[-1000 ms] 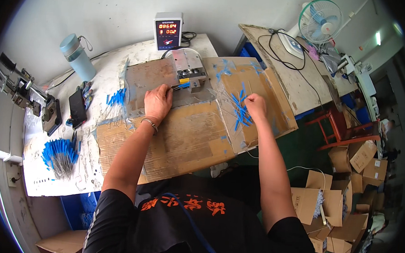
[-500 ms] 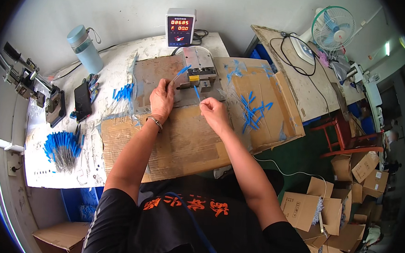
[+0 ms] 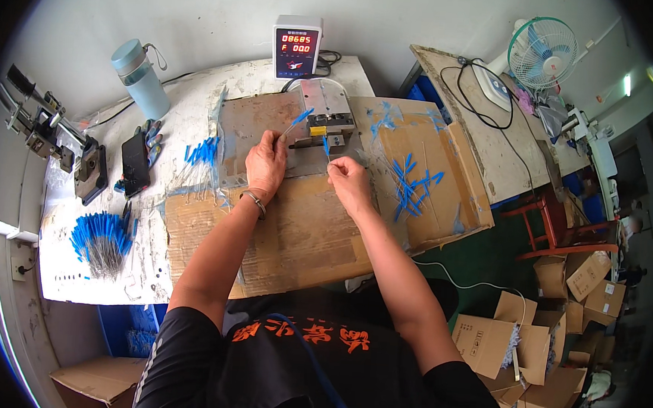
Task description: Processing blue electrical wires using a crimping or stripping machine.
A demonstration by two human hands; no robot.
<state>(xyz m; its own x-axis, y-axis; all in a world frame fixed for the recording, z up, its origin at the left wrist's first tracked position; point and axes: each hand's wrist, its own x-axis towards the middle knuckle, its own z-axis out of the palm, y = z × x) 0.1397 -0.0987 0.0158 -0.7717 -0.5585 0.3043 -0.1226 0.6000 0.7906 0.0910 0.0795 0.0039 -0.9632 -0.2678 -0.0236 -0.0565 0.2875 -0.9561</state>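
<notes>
My left hand (image 3: 267,163) is closed around a thin wire with a blue sleeve (image 3: 302,117) at its end, which points up and right beside a small metal press (image 3: 324,98). In a fingertip pinch, my right hand (image 3: 351,184) holds a second blue-sleeved wire (image 3: 326,147). Its blue end stands just below the press's jaws and yellow block (image 3: 317,131); whether it touches them I cannot tell. Loose blue-sleeved wires lie in a pile (image 3: 411,185) on the cardboard to the right. Another bunch (image 3: 204,152) lies left of the metal plate (image 3: 253,117).
A control box with a red display (image 3: 297,47) stands behind the press. Leftward are a light-blue bottle (image 3: 141,80), a phone (image 3: 134,164), a hand-lever tool (image 3: 86,167) and a large blue-tipped bundle (image 3: 101,242). A fan (image 3: 541,54) and cardboard boxes (image 3: 482,342) are to the right.
The whole view has shifted slightly. The blue-sleeved wire in my right hand now stands a little more upright by the jaws. My left hand keeps its grip almost unmoved.
</notes>
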